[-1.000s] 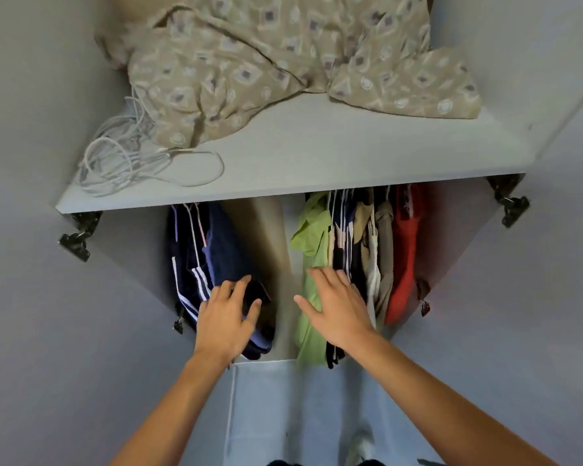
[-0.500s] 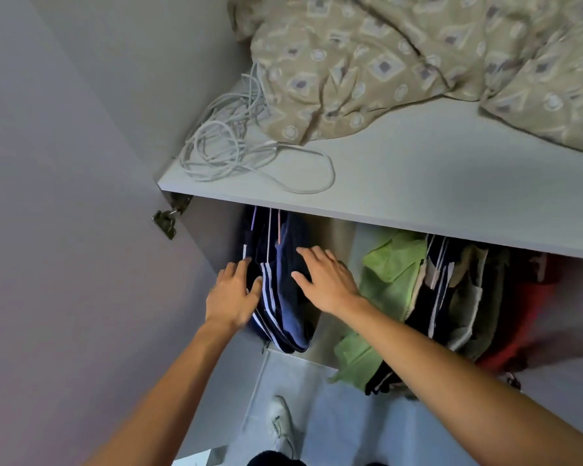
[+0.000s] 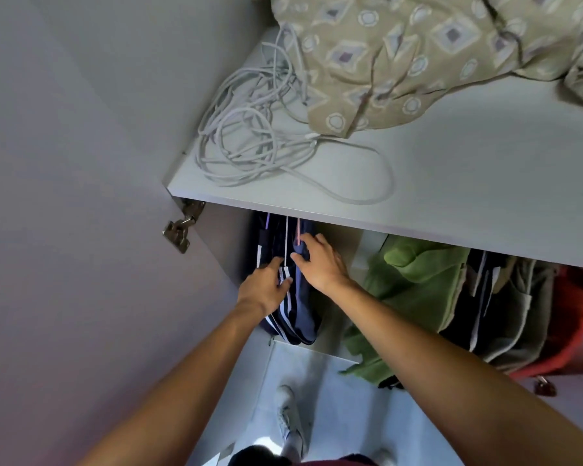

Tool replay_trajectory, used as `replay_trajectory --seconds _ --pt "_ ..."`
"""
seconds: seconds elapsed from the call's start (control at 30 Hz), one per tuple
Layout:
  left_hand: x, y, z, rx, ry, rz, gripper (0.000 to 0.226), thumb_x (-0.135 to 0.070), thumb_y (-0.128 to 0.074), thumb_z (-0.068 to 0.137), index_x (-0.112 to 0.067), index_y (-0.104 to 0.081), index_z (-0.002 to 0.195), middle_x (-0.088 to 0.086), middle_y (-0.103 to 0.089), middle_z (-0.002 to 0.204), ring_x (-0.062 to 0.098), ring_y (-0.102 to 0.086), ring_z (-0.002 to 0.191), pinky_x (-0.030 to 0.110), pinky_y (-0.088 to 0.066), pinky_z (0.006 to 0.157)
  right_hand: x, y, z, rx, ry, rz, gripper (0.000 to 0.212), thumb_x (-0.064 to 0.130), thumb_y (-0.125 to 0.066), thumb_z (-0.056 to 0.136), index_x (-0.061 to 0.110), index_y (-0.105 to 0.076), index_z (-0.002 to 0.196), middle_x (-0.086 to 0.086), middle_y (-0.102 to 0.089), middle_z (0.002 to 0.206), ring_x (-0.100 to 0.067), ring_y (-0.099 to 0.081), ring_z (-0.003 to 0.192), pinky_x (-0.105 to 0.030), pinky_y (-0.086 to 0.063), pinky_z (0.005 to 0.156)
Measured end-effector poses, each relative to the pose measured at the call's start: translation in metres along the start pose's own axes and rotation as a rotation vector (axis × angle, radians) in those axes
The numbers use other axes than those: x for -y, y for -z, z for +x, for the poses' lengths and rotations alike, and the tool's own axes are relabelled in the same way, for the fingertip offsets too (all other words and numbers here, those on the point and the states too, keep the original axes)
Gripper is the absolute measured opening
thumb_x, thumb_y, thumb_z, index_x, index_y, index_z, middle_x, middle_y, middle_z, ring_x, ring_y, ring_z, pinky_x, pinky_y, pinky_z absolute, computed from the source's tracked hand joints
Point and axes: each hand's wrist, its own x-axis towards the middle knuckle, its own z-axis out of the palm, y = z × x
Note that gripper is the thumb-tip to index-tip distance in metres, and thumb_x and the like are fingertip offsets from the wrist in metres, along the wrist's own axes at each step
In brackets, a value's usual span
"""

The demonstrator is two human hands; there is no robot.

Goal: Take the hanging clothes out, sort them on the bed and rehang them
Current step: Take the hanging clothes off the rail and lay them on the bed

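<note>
Navy clothes with white stripes (image 3: 298,311) hang at the left end of the wardrobe, under the shelf. My left hand (image 3: 265,289) grips their left side, thumb over the striped fabric. My right hand (image 3: 320,262) holds their right side higher up, fingers curled into the cloth. Further right hang a green garment (image 3: 414,290), dark and beige pieces (image 3: 498,311) and a red one (image 3: 576,334). The rail and the hangers are hidden by the shelf.
The white shelf (image 3: 468,183) juts out above the clothes, carrying a coil of white cable (image 3: 249,139) and a patterned beige cloth (image 3: 418,52). An open wardrobe door (image 3: 64,230) with a metal hinge (image 3: 180,227) stands at my left. My shoe (image 3: 290,422) is on the pale floor.
The view has swung left. My right hand left the green and dark clothes and came across to the navy striped clothes, where both hands now take hold.
</note>
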Motion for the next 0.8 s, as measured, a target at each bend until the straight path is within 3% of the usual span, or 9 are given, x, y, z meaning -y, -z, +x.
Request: replay_trajectory --seconds 0.13,0.27,0.4,0.5,0.6,0.67,0.8 --pt "-0.001 -0.006 0.009 -0.004 0.003 0.003 0.028 -0.040 -0.060 0.103 -0.020 -0.050 0.119 0.003 -0.065 0.094 0.031 -0.066 0.090 0.038 -0.052 0.071 -0.001 -0.001 0.005 -0.017 -0.064 0.114 0.025 0.021 -0.059 0.098 0.020 -0.056 0.122 -0.010 -0.055 0.124 -0.041 -0.062 0.109 -0.043 -0.052 0.085" --pt "-0.003 -0.009 0.015 -0.022 0.068 -0.099 0.020 -0.028 -0.065 0.095 -0.019 -0.052 0.106 0.004 -0.065 0.096 0.033 -0.065 0.090 0.038 -0.054 0.074 -0.010 0.003 0.006 -0.049 -0.149 0.203 0.036 0.005 -0.048 0.094 0.019 -0.054 0.126 -0.010 -0.057 0.136 -0.040 -0.060 0.116 -0.035 -0.042 0.082" --pt "-0.009 -0.010 0.020 -0.049 0.116 -0.249 0.023 -0.039 -0.066 0.098 -0.021 -0.054 0.088 -0.001 -0.063 0.074 0.025 -0.063 0.073 0.033 -0.048 0.065 -0.012 0.010 0.004 -0.078 -0.201 0.271 0.014 0.024 -0.045 0.104 0.021 -0.057 0.111 -0.016 -0.066 0.118 -0.042 -0.063 0.107 -0.044 -0.052 0.087" --pt "-0.013 -0.011 0.021 -0.108 0.095 -0.326 0.034 -0.047 -0.060 0.102 -0.020 -0.051 0.083 0.000 -0.061 0.065 0.022 -0.060 0.063 0.034 -0.046 0.061 -0.006 0.015 0.005 -0.128 -0.190 0.327 0.027 0.037 -0.043 0.108 0.023 -0.052 0.087 -0.017 -0.068 0.105 -0.042 -0.064 0.102 -0.046 -0.053 0.087" --pt "-0.019 -0.007 0.022 -0.158 0.064 -0.397 0.026 -0.039 -0.055 0.105 -0.020 -0.048 0.088 -0.001 -0.058 0.062 0.025 -0.055 0.059 0.034 -0.041 0.058 -0.002 0.018 0.004 -0.143 -0.152 0.322 0.024 0.033 -0.039 0.109 0.021 -0.050 0.091 -0.018 -0.067 0.106 -0.040 -0.063 0.099 -0.044 -0.050 0.085" --pt "-0.024 -0.003 0.022 -0.194 0.031 -0.420 0.032 -0.041 -0.052 0.106 -0.019 -0.046 0.083 -0.002 -0.052 0.055 0.023 -0.048 0.053 0.034 -0.038 0.055 -0.001 0.021 0.002 -0.179 -0.115 0.316 0.027 0.030 -0.038 0.109 0.016 -0.051 0.089 -0.014 -0.066 0.095 -0.038 -0.063 0.090 -0.041 -0.049 0.077" --pt "-0.028 0.000 0.014 -0.312 -0.011 -0.459 0.040 -0.040 -0.053 0.107 -0.023 -0.043 0.072 0.000 -0.045 0.049 0.018 -0.037 0.044 0.032 -0.031 0.050 0.003 0.028 -0.006 -0.271 -0.037 0.350 0.028 0.026 -0.039 0.109 0.023 -0.044 0.082 -0.005 -0.057 0.080 -0.027 -0.056 0.076 -0.035 -0.040 0.070"
